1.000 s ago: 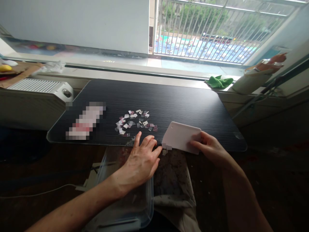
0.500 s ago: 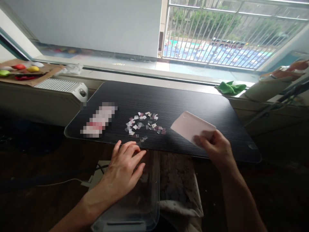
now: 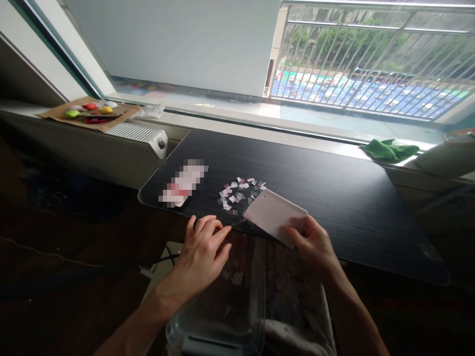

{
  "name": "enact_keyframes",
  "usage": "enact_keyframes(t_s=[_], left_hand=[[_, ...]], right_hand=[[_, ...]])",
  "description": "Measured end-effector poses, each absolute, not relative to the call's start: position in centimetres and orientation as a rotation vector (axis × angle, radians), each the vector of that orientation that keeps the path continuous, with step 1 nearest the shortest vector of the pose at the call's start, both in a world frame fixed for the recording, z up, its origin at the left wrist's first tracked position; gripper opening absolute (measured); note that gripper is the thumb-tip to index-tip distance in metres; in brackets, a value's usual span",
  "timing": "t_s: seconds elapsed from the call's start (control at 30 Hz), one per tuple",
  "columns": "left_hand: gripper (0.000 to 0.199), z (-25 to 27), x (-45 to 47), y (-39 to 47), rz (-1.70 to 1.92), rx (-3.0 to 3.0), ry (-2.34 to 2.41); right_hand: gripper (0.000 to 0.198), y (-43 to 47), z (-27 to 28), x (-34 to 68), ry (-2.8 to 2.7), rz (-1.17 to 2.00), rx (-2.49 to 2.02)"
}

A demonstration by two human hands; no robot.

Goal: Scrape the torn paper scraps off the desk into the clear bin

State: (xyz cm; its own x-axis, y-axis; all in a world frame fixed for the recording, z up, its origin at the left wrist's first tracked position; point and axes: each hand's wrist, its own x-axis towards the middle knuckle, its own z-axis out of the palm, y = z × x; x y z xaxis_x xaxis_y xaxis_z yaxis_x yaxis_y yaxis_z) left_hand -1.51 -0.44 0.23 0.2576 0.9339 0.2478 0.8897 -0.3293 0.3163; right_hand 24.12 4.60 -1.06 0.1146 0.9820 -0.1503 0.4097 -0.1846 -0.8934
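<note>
My right hand (image 3: 311,242) grips the lower right corner of a pale pinkish flat scraper card (image 3: 278,215), its thumb on top. The card's left edge meets the right side of a scatter of small clear, white and pinkish square pieces (image 3: 237,193) on the dark tabletop (image 3: 308,168). My left hand (image 3: 206,247) is at the table's front edge, fingers apart and bent, with nothing in it. Below it a clear plastic box (image 3: 218,316) sits under the edge, with some small pale pieces visible inside.
A blurred-out pink and white item (image 3: 183,183) lies at the table's left. On the sill are a green cloth (image 3: 389,151) and brown paper (image 3: 122,116) bearing several colourful lumps. A white radiator (image 3: 129,133) stands left of the table; a cable (image 3: 48,254) crosses the dark floor.
The card in my right hand has moved left across the table, over the right part of the scattered pieces. The camera view has shifted left. My left hand stays by the front edge.
</note>
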Motion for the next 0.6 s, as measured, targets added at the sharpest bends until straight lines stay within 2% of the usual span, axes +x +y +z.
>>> enact_keyframes(t_s=[0.47,0.6], left_hand=[[0.029,0.2,0.2,2.9,0.591,2.434,1.744],[0.021,0.5,-0.1,2.5,0.583,2.434,1.717]], right_hand=[[0.025,4.2,-1.0,24.1,-1.333,1.154,-1.645],[0.023,3.2,-0.3,23.4,-1.347,1.173,-1.595]])
